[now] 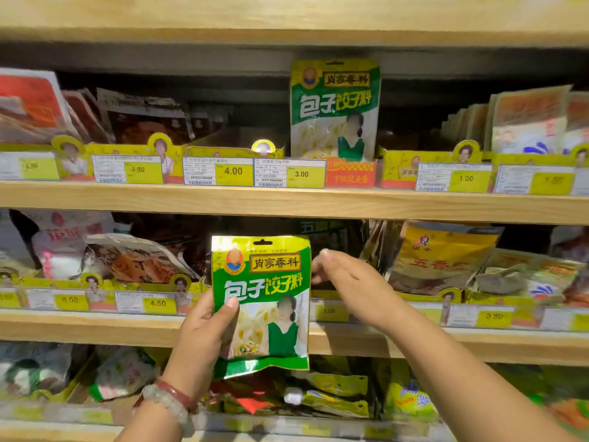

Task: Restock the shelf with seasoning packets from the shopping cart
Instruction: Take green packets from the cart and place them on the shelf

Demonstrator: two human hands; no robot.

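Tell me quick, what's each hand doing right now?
Left hand: holding a green seasoning packet, thumb on its front.
Right hand: holding nothing, fingers loosely bent, beside the packet's right edge.

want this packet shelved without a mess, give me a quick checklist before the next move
1. Left hand grips the green packet: ok, thumb on the front, fingers behind.
2. Right hand free to help: ok, holds nothing, beside the packet's upper right edge.
3. Matching slot found: ok, an identical shelved packet stands upright on the upper shelf.
4. Price tag for that slot: ok, the 3.00 tag sits just left of it.
5. Room behind the shelved packet: cannot tell, too dark.
6. Packet facing forward and upright: ok.
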